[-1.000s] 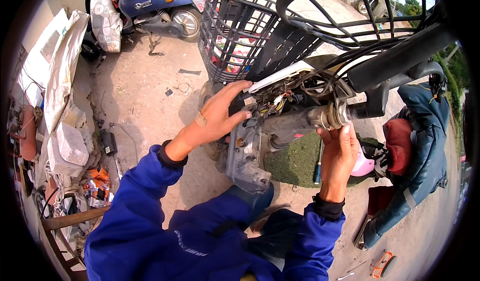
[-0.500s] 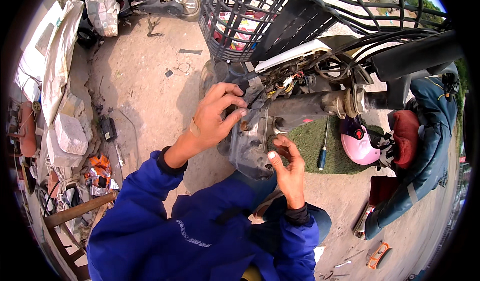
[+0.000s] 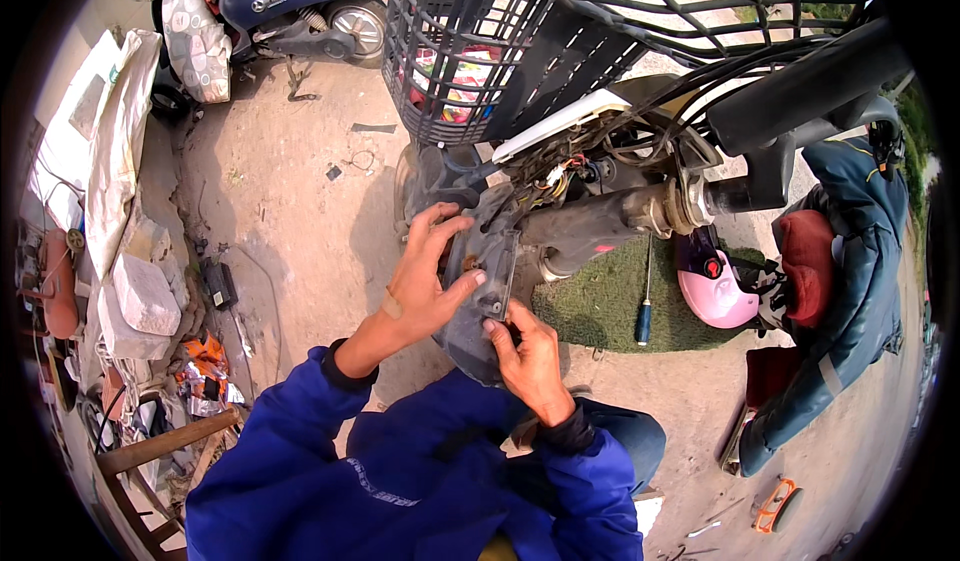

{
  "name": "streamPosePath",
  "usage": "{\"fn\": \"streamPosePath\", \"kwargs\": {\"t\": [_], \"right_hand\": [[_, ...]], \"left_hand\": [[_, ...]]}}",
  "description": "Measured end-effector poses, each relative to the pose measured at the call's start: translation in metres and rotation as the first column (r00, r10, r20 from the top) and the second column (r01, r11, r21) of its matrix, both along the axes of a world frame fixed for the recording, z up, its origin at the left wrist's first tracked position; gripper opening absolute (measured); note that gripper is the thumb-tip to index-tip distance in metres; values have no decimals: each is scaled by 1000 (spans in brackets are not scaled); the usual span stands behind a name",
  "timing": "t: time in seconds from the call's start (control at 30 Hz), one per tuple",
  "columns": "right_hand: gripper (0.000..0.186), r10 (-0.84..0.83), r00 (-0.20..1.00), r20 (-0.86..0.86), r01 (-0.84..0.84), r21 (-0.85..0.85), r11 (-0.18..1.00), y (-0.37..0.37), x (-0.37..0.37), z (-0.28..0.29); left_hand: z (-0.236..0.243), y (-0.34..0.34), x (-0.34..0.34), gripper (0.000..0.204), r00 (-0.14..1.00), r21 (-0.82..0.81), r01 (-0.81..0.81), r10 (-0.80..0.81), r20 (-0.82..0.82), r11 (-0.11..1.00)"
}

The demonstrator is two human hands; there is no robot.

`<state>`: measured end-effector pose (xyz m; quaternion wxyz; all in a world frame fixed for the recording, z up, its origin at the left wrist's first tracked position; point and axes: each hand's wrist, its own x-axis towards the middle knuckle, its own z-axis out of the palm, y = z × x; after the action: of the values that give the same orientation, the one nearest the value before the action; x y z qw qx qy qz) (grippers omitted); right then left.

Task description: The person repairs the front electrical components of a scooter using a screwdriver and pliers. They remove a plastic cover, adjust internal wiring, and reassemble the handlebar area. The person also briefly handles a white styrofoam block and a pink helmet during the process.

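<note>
A dusty dark plastic panel [image 3: 470, 339] hangs low at the front of a partly opened scooter. Both my hands are on it: my left hand [image 3: 418, 296] rests fingers along its left side and top, my right hand [image 3: 530, 361] pinches its right edge low down. Just above are the grimy steering column [image 3: 590, 223], exposed coloured wires [image 3: 568, 183] and a white strip [image 3: 560, 121]. To the right, a screwdriver [image 3: 644, 316] with a blue handle lies on the green footboard mat [image 3: 590, 311], beside a pink helmet [image 3: 720, 296].
A black basket [image 3: 445, 81] and handlebar [image 3: 800, 81] stand above, with a padded jacket-like cover [image 3: 850, 291] at the right. A blue scooter [image 3: 280, 6] is behind. Rubble [image 3: 145, 291], sheets and a wooden chair [image 3: 170, 441] line the left; an orange tool [image 3: 775, 501] lies lower right.
My right hand has left the steering column, moving down and left onto the panel. My left hand has shifted lower on it, and the panel now appears turned more edge-on.
</note>
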<state>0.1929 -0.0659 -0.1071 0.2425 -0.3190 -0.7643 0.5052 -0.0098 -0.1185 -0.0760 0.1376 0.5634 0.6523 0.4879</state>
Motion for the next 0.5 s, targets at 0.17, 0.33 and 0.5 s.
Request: {"fn": "streamPosePath", "kwargs": {"t": [0.17,0.33,0.5], "right_hand": [[32,-26,988,-154,23,-23,999,-12,-6,14],[31,34,995,-94,-54,-224,973,-4,1,32],[33,96,995,-35,-98,-54,994,7,6,33]], "left_hand": [[-4,-7,-10,62,891,-63,41,-8,455,997],[-1,-15,-25,61,769,19,43,-45,637,999],[1,-16,-31,64,769,-77,111,-37,638,991]]}}
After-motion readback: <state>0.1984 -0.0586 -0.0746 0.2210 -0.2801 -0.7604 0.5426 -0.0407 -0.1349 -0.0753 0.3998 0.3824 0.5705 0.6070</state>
